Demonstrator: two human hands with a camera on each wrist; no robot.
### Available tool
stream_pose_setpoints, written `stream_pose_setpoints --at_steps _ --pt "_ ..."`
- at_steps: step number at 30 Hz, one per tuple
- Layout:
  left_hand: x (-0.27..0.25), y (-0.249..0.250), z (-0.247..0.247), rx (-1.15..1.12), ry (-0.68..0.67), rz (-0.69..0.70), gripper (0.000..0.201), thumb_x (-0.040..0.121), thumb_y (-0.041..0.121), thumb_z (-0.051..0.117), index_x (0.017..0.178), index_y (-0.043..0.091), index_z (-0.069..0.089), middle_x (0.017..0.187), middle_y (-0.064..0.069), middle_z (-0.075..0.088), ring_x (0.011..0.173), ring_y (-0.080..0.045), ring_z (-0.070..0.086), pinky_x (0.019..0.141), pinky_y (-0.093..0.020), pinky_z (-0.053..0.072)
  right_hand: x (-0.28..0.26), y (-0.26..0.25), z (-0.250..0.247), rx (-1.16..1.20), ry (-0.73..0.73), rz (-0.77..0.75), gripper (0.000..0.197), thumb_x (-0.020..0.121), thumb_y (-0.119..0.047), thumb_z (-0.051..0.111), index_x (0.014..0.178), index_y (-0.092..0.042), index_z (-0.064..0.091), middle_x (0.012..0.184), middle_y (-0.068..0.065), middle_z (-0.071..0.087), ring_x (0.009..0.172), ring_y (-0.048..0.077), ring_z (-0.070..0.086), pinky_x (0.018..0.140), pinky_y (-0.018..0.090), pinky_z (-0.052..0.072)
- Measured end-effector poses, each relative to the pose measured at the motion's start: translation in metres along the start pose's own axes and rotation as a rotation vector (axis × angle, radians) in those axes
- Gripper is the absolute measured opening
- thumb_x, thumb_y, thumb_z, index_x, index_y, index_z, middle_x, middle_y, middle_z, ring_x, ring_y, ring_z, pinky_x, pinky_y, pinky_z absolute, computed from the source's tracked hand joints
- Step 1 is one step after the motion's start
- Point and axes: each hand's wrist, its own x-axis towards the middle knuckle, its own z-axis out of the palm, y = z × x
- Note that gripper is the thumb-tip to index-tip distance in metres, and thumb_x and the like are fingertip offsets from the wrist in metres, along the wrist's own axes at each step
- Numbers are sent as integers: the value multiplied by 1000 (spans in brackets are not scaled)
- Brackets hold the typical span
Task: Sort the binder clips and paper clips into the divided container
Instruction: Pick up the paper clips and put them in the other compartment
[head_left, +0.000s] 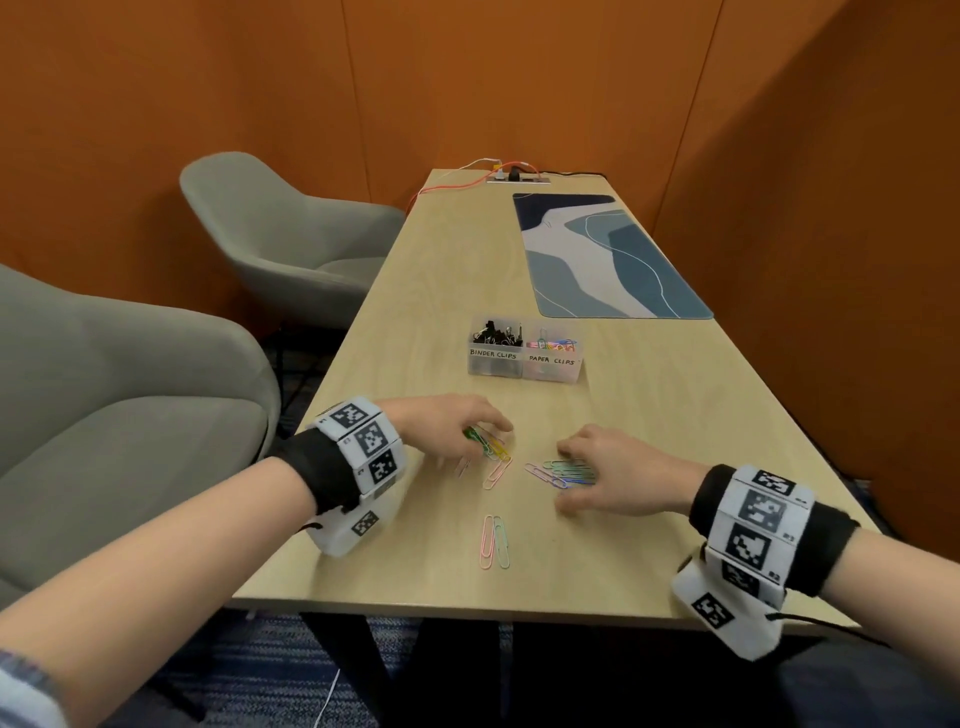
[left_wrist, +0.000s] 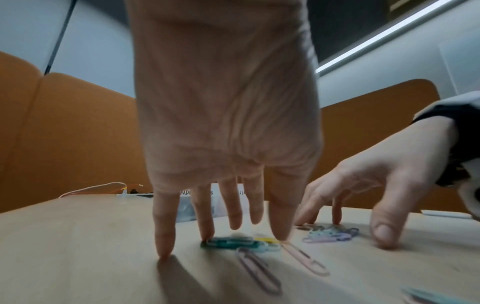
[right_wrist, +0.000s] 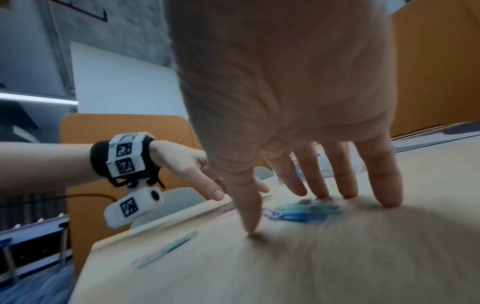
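Both hands spread fingertips-down on the bench, left hand (head_left: 457, 423) corralling green-yellow paper clips (head_left: 488, 447), right hand (head_left: 605, 475) raking blue ones (head_left: 569, 470), short of the divided container (head_left: 524, 364).

the right wrist view is smeared with motion blur: the small heap of blue and teal wire paper clips (right_wrist: 302, 211) under the right hand (right_wrist: 298, 115) cannot be counted, and the pale wooden table top (right_wrist: 311, 267) is streaked. in the left wrist view, the left hand (left_wrist: 228, 115) covers most of the clear plastic divided container (left_wrist: 215, 202), so its labels are cut to a few letters. the grey chair (head_left: 93, 395) is cut by the head view's left edge.
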Motion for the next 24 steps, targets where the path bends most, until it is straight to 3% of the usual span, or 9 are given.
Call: stream_pose_setpoints --at_steps 2,4,9,13,16,24 --pt "-4 -4 4 67 -83 22 65 84 10 58 145 20 38 145 -4 40 134 -18 38 114 -27 28 0 -6 7 -16 21 5 46 81 -37 60 119 -11 55 115 9 47 109 29 48 95 38 43" --pt "-4 -5 7 155 -77 48 70 80 7 57 145 24 37 147 -4 38 135 -20 37 115 -31 28 3 -13 8 -23 73 -4 36 83 -27 58 114 -8 60 109 10 47 106 31 50 90 37 45" --pt "-1 1 6 269 84 99 53 84 14 56 133 32 54 129 -2 55 117 -20 54 98 -30 42 11 -19 5 -125 127 -47 24 87 -10 54 107 -8 66 108 12 59 101 31 58 84 36 47" --pt "5 4 4 324 193 86 35 86 27 61 121 34 63 113 5 62 105 -16 59 86 -30 47 16 -21 2 -294 138 -81 21 87 -1 45 97 -4 63 105 14 60 96 35 58 68 32 39" --pt "10 6 3 350 235 88 26 88 30 60 114 28 66 110 5 66 103 -17 61 85 -32 49 19 -24 0 -409 99 -105 21 87 2 41 98 -1 59 106 16 58 96 36 58 65 33 31" --pt "24 10 0 379 204 35 21 90 25 57 107 14 61 112 -6 63 105 -25 57 84 -35 45 33 -11 -4 -427 81 -94 21 91 -1 38 105 0 53 109 18 54 101 35 54 69 36 33"
